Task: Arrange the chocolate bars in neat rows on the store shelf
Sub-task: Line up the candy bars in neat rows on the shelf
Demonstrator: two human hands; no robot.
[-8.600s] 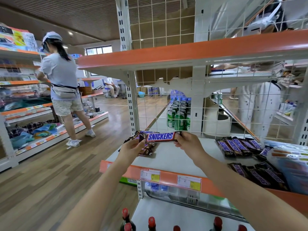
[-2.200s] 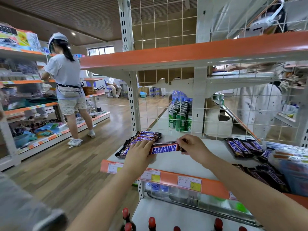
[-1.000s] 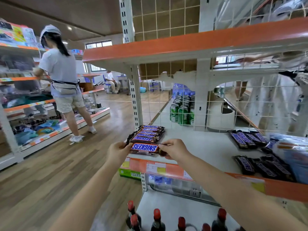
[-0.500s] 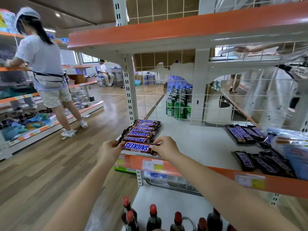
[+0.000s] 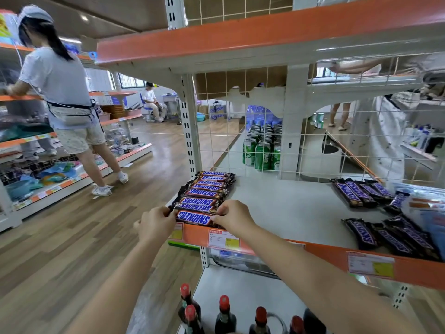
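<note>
glossy oblong snickers bar (image 5: 194,218) on grey shelf (image 5: 289,208), ends pinched by left hand (image 5: 155,224) and right hand (image 5: 232,216)

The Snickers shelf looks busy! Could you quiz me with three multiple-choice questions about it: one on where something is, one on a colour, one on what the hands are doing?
1. Where does the Snickers bar that both hands hold lie?
A. at the front of the row of bars, by the shelf edge
B. against the wire grid at the back
C. on the shelf below, among the bottles

2. What colour is the shelf's front strip?
A. green
B. orange
C. blue

3. How do the hands hold that bar?
A. one hand only
B. flat palms on top
C. left hand and right hand each pinch one end

Answers: 1 A, it is the nearest bar in the row, just behind the strip. 2 B, the strip with the price tags is orange. 3 C, fingers grip both wrapper ends.
</note>
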